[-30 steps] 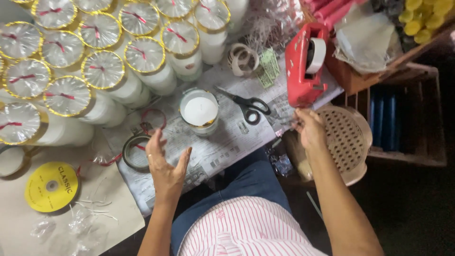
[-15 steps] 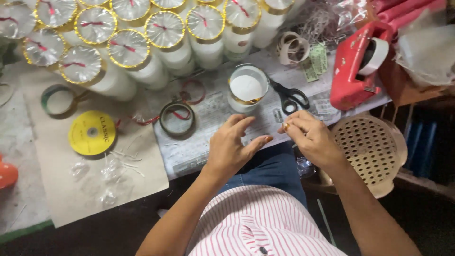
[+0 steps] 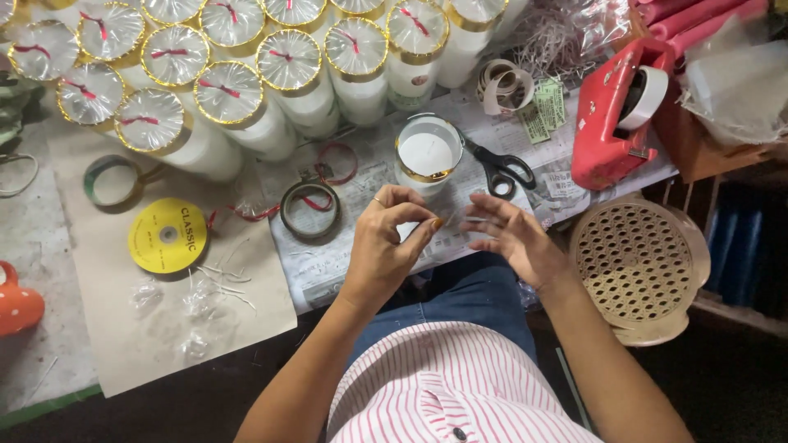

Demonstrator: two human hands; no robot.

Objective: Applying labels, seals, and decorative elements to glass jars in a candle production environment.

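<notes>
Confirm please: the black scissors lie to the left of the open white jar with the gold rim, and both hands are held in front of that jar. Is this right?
Not quite. In the head view the black scissors lie to the right of the open white jar, not left. The left hand and right hand are in front of it.

Beyond the left hand (image 3: 386,246), at the far edge of the desk (image 3: 33,238), stands a crowd of white cylindrical packages (image 3: 230,90), each capped in clear wrap with a gold rim and red tie. Just past both hands stands one open white cylinder (image 3: 424,153) with a gold rim. Farther beyond the right hand (image 3: 513,238) lie small green-printed paper labels (image 3: 543,111). Left of the left hand lies a round yellow label disc (image 3: 167,235).
</notes>
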